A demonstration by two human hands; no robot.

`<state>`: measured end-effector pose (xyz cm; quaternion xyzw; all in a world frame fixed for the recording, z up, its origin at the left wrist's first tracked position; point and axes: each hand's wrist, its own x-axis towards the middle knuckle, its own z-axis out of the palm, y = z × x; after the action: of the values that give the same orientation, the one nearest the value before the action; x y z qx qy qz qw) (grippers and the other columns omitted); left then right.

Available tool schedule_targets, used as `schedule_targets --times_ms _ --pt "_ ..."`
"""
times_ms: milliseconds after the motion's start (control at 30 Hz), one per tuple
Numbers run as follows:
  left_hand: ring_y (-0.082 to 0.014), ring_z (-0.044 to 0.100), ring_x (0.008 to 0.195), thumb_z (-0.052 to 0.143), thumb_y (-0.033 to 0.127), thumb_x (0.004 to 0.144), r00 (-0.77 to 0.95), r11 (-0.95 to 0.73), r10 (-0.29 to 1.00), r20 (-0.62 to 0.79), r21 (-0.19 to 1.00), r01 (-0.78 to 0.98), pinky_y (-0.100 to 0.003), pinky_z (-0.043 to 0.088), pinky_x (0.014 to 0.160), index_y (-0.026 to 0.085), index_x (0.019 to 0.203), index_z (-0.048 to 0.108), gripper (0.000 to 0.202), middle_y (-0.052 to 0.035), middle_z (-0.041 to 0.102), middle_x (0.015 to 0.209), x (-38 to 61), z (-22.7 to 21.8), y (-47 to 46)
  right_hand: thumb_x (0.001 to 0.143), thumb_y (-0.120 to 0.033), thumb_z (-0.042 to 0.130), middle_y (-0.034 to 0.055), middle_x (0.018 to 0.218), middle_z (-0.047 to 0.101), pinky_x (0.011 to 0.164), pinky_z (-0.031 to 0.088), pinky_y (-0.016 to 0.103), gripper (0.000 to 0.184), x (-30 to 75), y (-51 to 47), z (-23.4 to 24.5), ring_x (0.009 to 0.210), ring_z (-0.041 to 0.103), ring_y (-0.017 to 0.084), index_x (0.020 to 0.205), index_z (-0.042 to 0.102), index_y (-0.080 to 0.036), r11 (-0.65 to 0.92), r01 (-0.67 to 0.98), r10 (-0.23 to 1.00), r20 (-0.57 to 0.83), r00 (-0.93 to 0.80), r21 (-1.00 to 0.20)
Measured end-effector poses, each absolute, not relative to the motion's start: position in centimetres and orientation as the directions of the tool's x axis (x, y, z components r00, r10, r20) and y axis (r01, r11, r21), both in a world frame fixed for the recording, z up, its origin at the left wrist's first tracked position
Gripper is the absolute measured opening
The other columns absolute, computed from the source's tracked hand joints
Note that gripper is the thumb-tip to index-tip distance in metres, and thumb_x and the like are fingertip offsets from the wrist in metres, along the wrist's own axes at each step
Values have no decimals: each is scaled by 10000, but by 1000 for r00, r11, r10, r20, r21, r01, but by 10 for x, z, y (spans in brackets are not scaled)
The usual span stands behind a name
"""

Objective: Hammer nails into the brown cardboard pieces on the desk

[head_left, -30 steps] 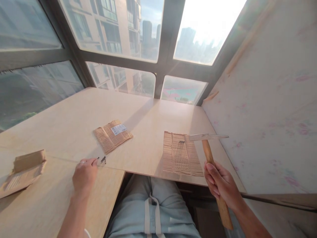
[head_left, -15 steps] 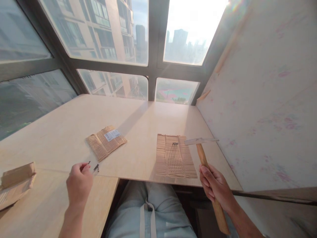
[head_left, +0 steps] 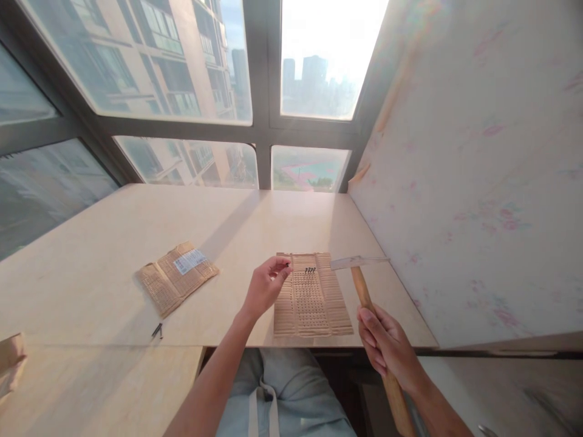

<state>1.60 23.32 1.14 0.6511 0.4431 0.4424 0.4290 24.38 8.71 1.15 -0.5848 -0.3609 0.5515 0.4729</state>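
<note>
My left hand [head_left: 266,284] pinches a small dark nail [head_left: 288,264] over the upper left part of a corrugated cardboard piece [head_left: 339,312]. Rows of small holes dot the cardboard's middle, and several dark nails [head_left: 310,271] stand in a line near its top. To the right, my right hand [head_left: 385,340] is wrapped around the wooden handle of a hammer [head_left: 362,288]. Its metal head is raised by the cardboard's upper right edge, clear of the nails. A few loose nails [head_left: 157,331] lie on the table at the left.
A folded cardboard piece with a white label [head_left: 177,276] lies left on the pale table [head_left: 182,212]. Another bit of cardboard [head_left: 11,361] shows at the far left edge. Windows stand behind the table, and a floral wall [head_left: 478,212] bounds it at the right.
My left hand has moved right from beside the loose nails to the cardboard with holes, carrying a nail. My right hand still holds the hammer in nearly the same pose. The view has shifted slightly.
</note>
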Motion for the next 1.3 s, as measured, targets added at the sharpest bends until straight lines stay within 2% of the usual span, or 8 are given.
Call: schedule_targets --times_ms 133,233,633,900,1167,1300 --pt "-171 668 781 617 244 822 289 -395 907 307 858 328 -299 522 718 189 865 693 104 -43 731 853 24 -8 251 825 -634 575 -107 558 379 226 268 115 466 246 87 7 296 266 3 739 386 -217 -303 -112 939 -317 132 -946" --pt "-168 662 776 619 204 813 350 -480 864 362 801 357 -296 516 700 202 852 705 94 -37 730 846 28 -16 261 827 -628 577 -107 566 383 228 265 114 458 246 88 5 300 260 1 747 392 -217 -314 -127 935 -330 130 -941" --pt "-173 638 783 579 164 849 542 -583 778 318 687 434 -322 503 770 212 965 730 196 -38 736 879 41 -16 280 833 -624 563 -113 568 371 232 286 122 444 243 96 6 309 265 12 763 389 -222 -327 -99 937 -337 96 -940" --pt "-175 640 793 564 191 877 580 -611 745 330 688 392 -333 497 780 236 971 741 206 -40 740 881 40 -17 280 849 -616 538 -114 566 377 235 292 124 422 240 105 11 311 272 14 786 398 -222 -337 -41 939 -339 56 -941" --pt "-185 648 842 561 201 881 599 -635 720 350 681 365 -370 503 836 261 1005 739 225 -47 739 920 40 -18 278 890 -605 461 -103 563 390 236 259 141 417 241 117 19 287 300 20 750 374 -222 -306 158 952 -307 19 -939" --pt "-178 654 814 577 210 866 562 -601 755 337 698 389 -360 518 807 238 1176 658 321 -52 731 922 38 -20 277 928 -551 412 -95 530 379 240 243 161 365 241 124 25 285 333 45 773 417 -221 -291 348 952 -305 13 -891"
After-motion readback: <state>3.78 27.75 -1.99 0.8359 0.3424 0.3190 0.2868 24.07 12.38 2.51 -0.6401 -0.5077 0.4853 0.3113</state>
